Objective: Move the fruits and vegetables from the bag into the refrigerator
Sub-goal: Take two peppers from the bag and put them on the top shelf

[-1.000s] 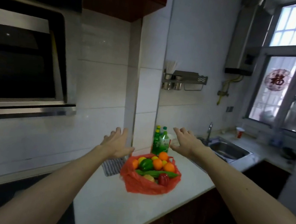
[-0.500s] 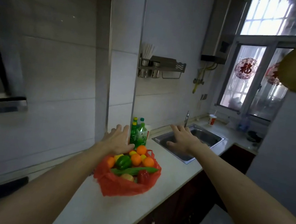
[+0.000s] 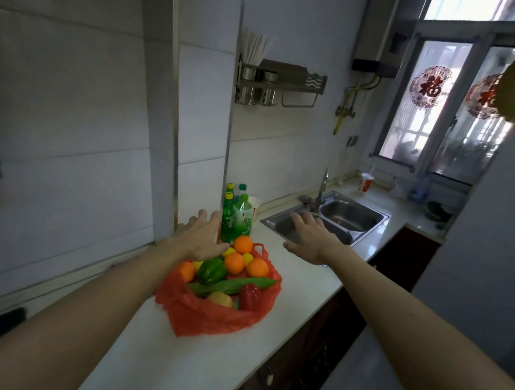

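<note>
Counter point(image 3: 182, 358): I see the red bag point(image 3: 210, 316) sitting on it, near the sink point(image 3: 350, 215).
Bag: heaped with oranges point(image 3: 234, 263), peppers and a cucumber; I judge unloading not yet begun.
Left hand point(image 3: 202, 240): fingers spread, empty, over the bag's far edge.
Right hand point(image 3: 309, 239): spread, empty, by the sink.

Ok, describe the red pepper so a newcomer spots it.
On the white counter, left of the sink, sits a red plastic bag. At its near right edge, under the long green cucumber, is the pepper: the only glossy red item.
</note>
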Motion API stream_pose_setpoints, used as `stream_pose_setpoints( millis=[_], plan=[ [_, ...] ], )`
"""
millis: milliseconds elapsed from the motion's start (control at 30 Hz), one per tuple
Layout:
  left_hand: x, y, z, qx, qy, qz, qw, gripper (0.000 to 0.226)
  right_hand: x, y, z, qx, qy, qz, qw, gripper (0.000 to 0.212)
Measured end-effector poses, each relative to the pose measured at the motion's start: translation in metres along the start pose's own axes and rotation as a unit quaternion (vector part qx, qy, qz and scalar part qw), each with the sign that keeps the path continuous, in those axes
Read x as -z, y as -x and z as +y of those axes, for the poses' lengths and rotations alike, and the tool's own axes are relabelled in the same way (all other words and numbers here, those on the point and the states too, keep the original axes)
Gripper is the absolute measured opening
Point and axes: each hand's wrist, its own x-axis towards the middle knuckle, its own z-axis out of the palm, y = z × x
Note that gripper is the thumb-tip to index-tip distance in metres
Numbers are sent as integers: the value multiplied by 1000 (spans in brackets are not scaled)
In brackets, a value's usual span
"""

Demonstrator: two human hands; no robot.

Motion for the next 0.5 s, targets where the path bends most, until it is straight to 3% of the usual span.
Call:
stream_pose_setpoints(
  millis=[500],
  plan=[
    [-64, -57, -24, 42, 19, -53, 998, 85, -69, -71, 20, 26, -13, -53, 998, 81]
  ],
)
